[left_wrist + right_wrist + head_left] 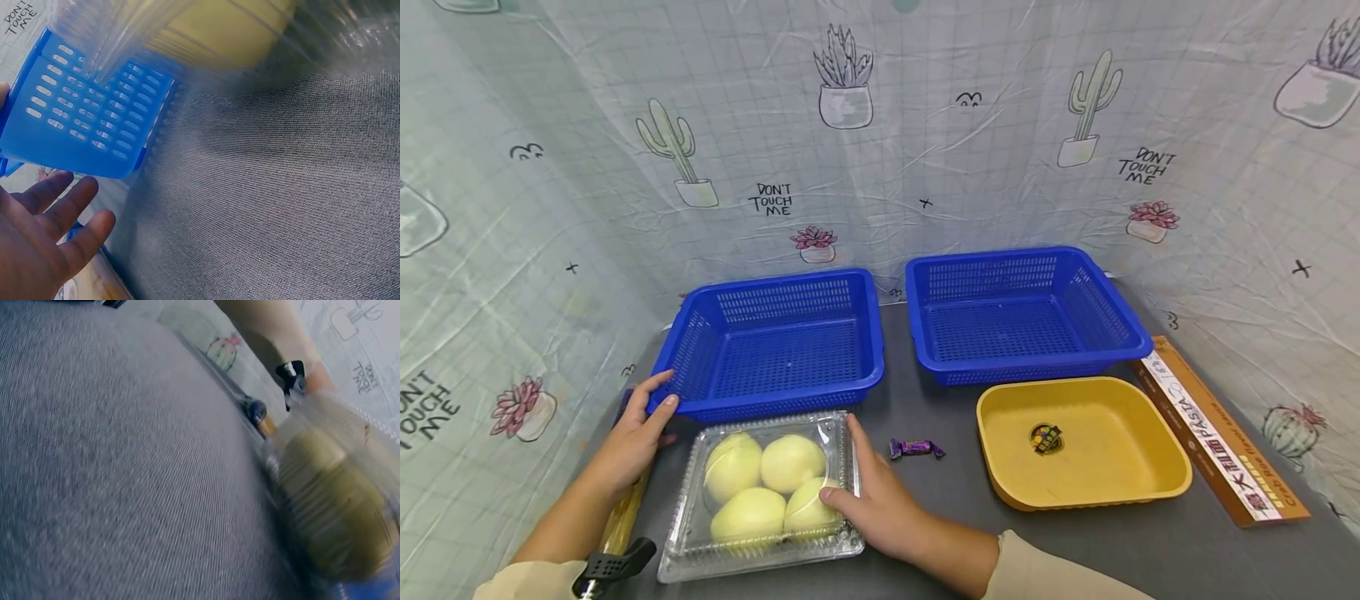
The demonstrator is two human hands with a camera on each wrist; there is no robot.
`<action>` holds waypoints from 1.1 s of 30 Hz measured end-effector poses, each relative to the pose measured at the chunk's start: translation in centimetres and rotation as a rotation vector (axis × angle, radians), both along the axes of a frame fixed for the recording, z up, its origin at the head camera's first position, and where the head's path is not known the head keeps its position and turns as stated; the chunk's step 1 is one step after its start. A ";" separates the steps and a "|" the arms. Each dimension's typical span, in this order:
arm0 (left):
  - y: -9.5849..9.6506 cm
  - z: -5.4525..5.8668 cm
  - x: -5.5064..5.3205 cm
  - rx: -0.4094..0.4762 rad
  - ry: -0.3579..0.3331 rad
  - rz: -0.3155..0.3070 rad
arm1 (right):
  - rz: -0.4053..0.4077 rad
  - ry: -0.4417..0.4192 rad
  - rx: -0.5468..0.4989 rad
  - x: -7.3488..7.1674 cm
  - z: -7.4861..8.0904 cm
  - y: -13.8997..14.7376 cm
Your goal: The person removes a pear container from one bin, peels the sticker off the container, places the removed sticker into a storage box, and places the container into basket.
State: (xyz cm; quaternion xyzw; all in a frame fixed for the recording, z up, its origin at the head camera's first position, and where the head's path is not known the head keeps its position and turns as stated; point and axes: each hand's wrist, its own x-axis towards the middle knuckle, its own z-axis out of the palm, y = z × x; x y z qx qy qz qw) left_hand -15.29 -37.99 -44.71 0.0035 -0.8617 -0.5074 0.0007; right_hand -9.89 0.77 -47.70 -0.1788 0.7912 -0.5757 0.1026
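My right hand (887, 508) grips the right side of a clear plastic clamshell box (688, 533), its thumb over the lid. Inside the box sit several pale yellow-green round fruits (752, 512), also visible through the plastic in the right wrist view. My left hand (632, 437) is at the near left corner of the left blue basket (790, 400), thumb and forefinger right at the rim. In the left wrist view, the other fingers (87, 240) are spread and loose beside the slotted basket wall (87, 150).
A second blue basket (1022, 367) stands at the back right. Before it is a yellow tray (1097, 475) with a round dark sticker. A pasta box (1225, 442) lies along the right edge. A purple-wrapped candy (916, 448) lies mid-table. A long yellow pack (625, 512) lies under my left forearm.
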 end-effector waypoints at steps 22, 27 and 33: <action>-0.2 0.1 -0.3 -0.016 0.023 -0.025 | 0.002 -0.305 -0.268 0.4 4.8 -0.8; -0.3 0.1 -0.2 -0.024 0.022 -0.018 | 0.025 -0.462 -0.307 -0.5 5.0 -0.6; -0.2 0.1 -0.1 -0.035 0.018 -0.020 | 0.030 -0.534 -0.344 -1.1 4.7 -0.6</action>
